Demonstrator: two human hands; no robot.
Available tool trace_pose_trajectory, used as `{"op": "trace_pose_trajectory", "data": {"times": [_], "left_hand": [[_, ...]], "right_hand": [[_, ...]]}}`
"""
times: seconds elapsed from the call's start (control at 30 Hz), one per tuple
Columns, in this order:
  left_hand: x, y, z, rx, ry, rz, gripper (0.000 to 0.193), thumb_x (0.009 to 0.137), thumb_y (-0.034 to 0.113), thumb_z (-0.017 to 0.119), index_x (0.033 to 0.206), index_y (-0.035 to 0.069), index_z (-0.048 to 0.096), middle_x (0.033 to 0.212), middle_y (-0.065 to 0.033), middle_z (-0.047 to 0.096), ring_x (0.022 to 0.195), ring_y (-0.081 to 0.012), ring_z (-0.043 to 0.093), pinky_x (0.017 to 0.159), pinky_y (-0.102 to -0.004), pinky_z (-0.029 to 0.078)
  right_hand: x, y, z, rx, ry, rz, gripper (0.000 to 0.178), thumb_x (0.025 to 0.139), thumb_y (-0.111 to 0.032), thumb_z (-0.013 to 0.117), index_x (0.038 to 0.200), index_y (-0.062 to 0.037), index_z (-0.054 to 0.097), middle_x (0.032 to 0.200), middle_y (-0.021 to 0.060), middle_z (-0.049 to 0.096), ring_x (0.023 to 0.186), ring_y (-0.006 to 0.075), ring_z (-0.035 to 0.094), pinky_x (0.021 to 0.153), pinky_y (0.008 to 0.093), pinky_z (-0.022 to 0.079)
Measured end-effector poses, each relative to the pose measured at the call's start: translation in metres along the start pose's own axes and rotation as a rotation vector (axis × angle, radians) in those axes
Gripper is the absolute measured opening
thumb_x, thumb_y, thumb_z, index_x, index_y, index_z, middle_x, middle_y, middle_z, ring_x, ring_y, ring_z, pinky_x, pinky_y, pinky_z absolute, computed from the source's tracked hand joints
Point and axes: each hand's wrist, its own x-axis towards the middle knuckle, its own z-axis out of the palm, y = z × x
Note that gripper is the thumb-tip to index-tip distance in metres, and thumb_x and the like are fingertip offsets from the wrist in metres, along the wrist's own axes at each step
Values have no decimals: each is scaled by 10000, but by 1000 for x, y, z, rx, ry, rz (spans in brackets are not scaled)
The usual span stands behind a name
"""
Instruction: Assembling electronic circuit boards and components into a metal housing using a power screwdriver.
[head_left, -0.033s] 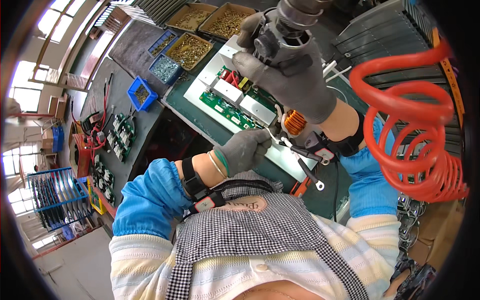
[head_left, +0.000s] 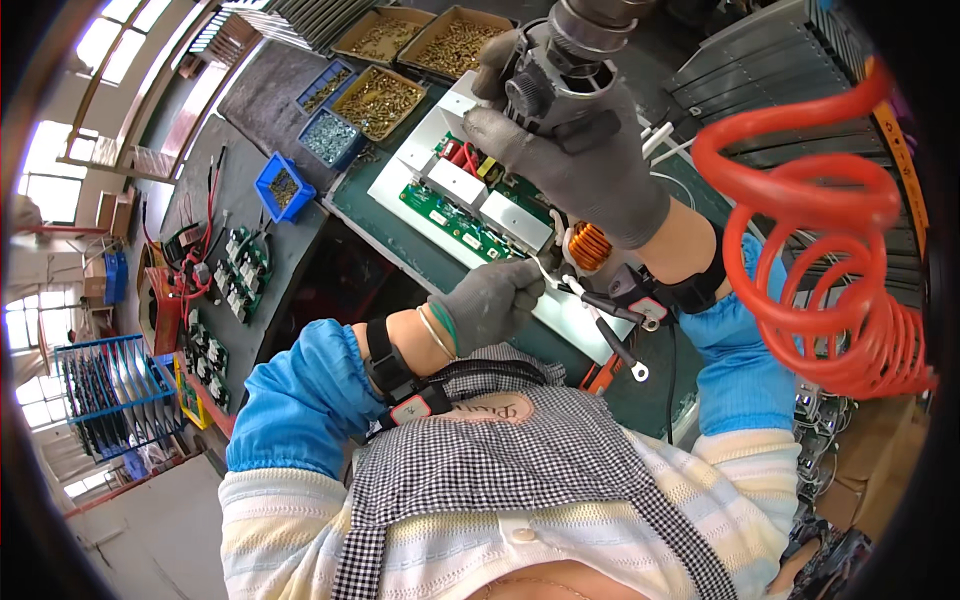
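My right hand [head_left: 600,165], in a grey glove, is closed around a grey metal pneumatic driver [head_left: 575,75], held over the far side of a green circuit board [head_left: 440,210] in a white metal tray [head_left: 392,180]. Silver heat-sink blocks stand on the board. My left hand [head_left: 490,300], also gloved, is closed at the tray's near edge, its fingertips pinching a white wire [head_left: 545,270]. Beside the wire are a copper-wound coil [head_left: 588,246] and black cables [head_left: 612,338] ending in ring lugs. The driver's tip and the spot beneath it are hidden.
A red coiled hose [head_left: 825,240] hangs at the right. Bins of brass-coloured fasteners [head_left: 378,103] and a blue bin [head_left: 284,188] stand beyond the tray. More circuit boards [head_left: 243,272] lie on the left bench. Grey metal panels [head_left: 770,85] stand at the far right.
The red coiled hose has swung slightly. My right hand and the driver have shifted a little to the left. My left hand stays in place.
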Motion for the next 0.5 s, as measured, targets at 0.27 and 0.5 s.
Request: {"op": "trace_pose_trajectory", "data": {"times": [0.27, 0.5], "left_hand": [[4, -2, -5, -41, -44, -21, 181, 1008, 238, 564, 875, 118, 589, 674, 67, 406, 576, -50, 367, 507, -196, 315], [-1, 2, -3, -2, -42, -33, 207, 1021, 260, 542, 875, 121, 589, 676, 74, 409, 567, -44, 366, 501, -195, 310]], "right_hand": [[-14, -20, 3, -74, 58, 166, 348, 845, -4, 707, 1174, -20, 594, 1000, 48, 661, 906, 98, 641, 787, 249, 546], [-12, -7, -4, -54, 88, -41, 381, 818, 22, 713, 1174, -10, 580, 1028, 72, 647, 954, 124, 639, 816, 268, 543]]}}
